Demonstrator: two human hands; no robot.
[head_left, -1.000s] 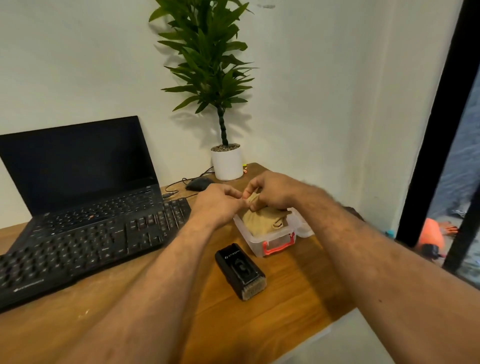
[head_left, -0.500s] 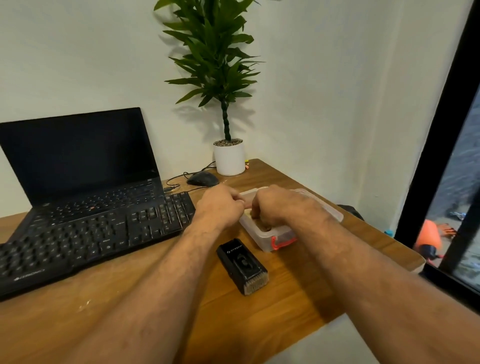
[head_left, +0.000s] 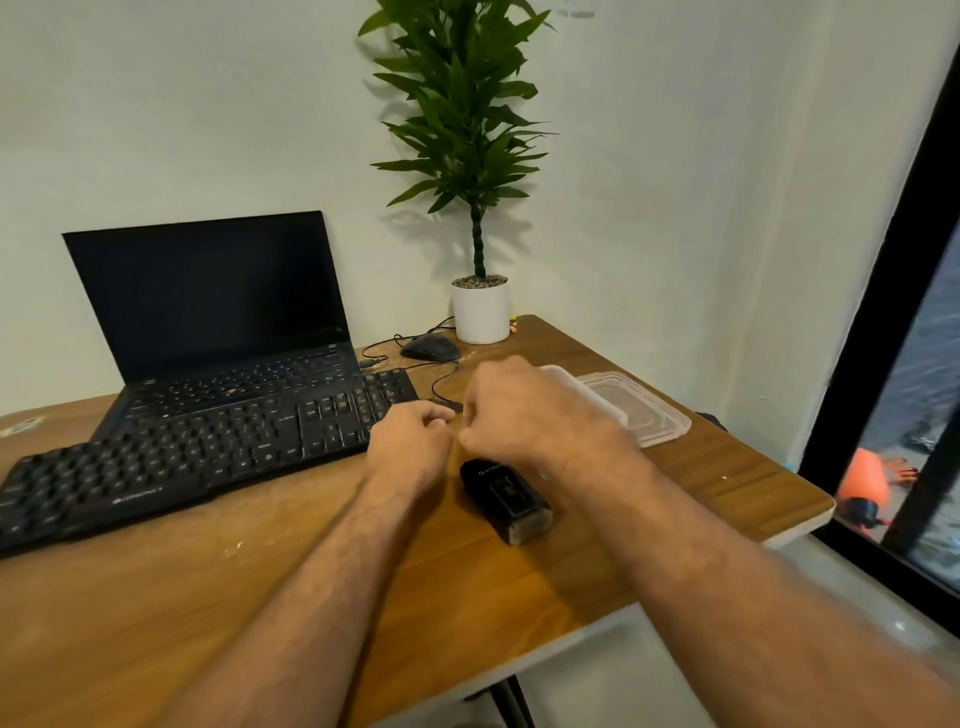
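Farthest left of the clear box (head_left: 587, 389), a black keyboard (head_left: 171, 462) lay in front of an open laptop (head_left: 208, 296) on the wooden surface (head_left: 260, 597). Nearer the box, the left hand (head_left: 410, 447) hovered with its fingers clenched into a fist, nothing visible in them. Behind the box to its left sat a mouse (head_left: 430, 347) and a potted plant (head_left: 480, 312). A black device (head_left: 506, 499) lay just in front of the box. The right hand (head_left: 524, 410) hung before the box's left end, hiding much of it. Its fingers were curled under, and I could not tell whether they gripped anything. Just beside the box on its right lay a clear flat lid (head_left: 644, 410).
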